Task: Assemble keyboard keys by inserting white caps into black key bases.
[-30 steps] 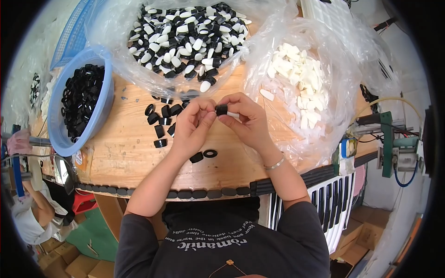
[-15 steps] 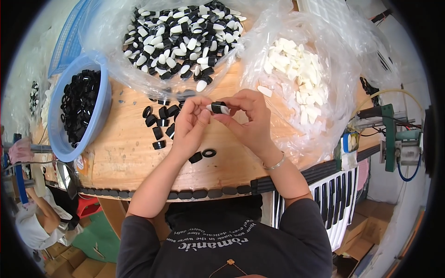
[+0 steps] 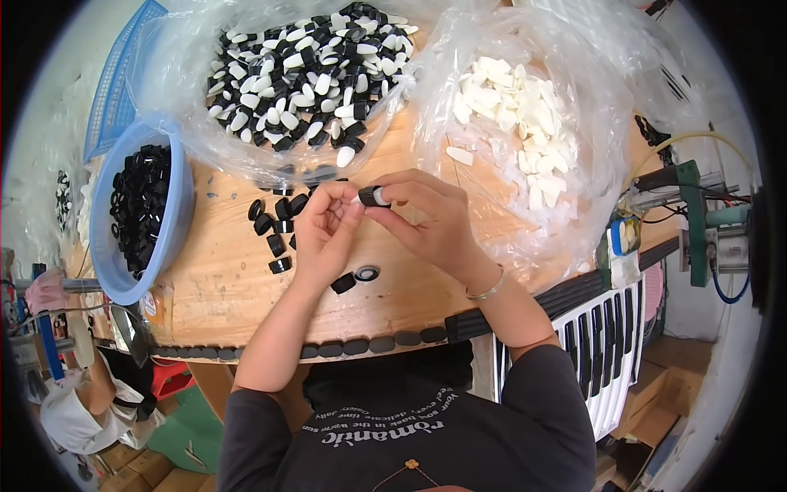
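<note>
Both hands met above a wooden worktop (image 3: 221, 295), pinching 1 small black piece with a white end (image 3: 375, 196) between them. The left hand (image 3: 326, 234) curled its fingertips against the piece from the left; the right hand (image 3: 426, 217) gripped it between thumb and fingers from the right. Loose black pieces (image 3: 275, 230) lay scattered on the worktop just left of the hands, and a black ring (image 3: 366, 273) lay below them. A clear bag of black-and-white pieces (image 3: 303, 74) sat behind, a bag of white pieces (image 3: 516, 123) to the right, and a blue bowl of black rings (image 3: 176, 205) to the left.
</note>
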`<action>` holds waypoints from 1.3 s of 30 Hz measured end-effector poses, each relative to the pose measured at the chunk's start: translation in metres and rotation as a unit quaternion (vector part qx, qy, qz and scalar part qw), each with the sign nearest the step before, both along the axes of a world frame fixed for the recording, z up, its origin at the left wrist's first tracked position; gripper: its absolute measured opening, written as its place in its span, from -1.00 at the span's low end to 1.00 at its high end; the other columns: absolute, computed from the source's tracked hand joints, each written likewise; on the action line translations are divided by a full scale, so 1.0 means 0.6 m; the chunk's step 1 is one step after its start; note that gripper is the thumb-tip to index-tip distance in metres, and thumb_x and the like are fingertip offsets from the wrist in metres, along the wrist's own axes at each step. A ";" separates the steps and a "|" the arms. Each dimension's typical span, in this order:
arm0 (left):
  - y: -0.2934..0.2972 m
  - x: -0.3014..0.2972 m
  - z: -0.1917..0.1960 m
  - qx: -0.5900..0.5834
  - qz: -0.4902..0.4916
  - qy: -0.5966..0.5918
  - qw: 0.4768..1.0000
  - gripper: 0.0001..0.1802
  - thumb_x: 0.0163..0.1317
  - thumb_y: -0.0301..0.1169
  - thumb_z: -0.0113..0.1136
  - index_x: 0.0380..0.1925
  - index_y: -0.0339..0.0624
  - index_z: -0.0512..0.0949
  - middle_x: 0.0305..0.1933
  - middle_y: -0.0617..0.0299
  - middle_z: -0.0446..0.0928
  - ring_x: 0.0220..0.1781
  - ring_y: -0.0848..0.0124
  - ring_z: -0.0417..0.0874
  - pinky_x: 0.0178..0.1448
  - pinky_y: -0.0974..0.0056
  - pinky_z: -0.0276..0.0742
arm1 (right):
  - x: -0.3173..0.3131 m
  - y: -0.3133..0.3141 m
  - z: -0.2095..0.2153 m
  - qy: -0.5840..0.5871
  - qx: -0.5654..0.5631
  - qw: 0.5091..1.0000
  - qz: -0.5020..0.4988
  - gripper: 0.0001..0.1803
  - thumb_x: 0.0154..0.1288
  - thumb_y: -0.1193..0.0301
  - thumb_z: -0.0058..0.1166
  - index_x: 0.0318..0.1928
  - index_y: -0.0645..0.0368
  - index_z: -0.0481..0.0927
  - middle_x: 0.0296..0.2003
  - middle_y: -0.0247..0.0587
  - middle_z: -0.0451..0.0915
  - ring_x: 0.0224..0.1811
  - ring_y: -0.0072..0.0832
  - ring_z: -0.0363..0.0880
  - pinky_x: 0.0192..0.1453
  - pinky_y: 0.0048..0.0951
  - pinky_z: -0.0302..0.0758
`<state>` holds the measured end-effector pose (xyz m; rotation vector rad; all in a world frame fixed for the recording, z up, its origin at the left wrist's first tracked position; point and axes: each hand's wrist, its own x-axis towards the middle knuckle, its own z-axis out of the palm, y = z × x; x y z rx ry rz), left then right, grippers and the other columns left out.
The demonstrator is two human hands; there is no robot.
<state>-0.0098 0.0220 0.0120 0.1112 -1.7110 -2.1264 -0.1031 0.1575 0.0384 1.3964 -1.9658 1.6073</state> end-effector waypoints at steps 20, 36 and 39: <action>-0.051 -0.007 0.005 -0.323 -0.074 0.045 0.942 -0.96 0.10 -0.61 0.15 -0.46 -0.33 0.48 -0.53 0.21 0.35 -0.53 0.45 0.32 -0.46 0.39 0.18 | 0.014 0.014 0.016 -0.071 0.036 0.994 0.074 -0.82 0.02 0.65 0.26 -0.32 0.27 0.57 -0.36 -0.19 0.58 -0.44 -0.50 0.58 -0.40 -0.54 0.53; 0.014 0.007 -0.030 0.157 -0.066 0.076 0.982 -0.84 0.30 -0.56 0.12 -0.15 -0.39 0.57 -0.11 0.10 0.61 -0.09 0.43 0.61 0.04 0.38 0.50 | 0.021 0.005 0.003 -0.013 -0.036 0.999 0.004 -0.79 0.03 0.61 0.30 -0.27 0.27 0.59 -0.32 -0.15 0.60 -0.40 -0.43 0.62 -0.36 -0.52 0.57; 0.019 0.005 -0.019 0.083 -0.030 0.077 0.993 -0.83 0.28 -0.57 0.14 -0.14 -0.39 0.57 -0.16 0.12 0.60 -0.15 0.45 0.61 0.02 0.39 0.49 | 0.016 0.009 0.008 0.033 -0.004 0.999 0.015 -0.79 0.03 0.59 0.31 -0.29 0.26 0.58 -0.32 -0.16 0.61 -0.40 -0.42 0.62 -0.36 -0.52 0.58</action>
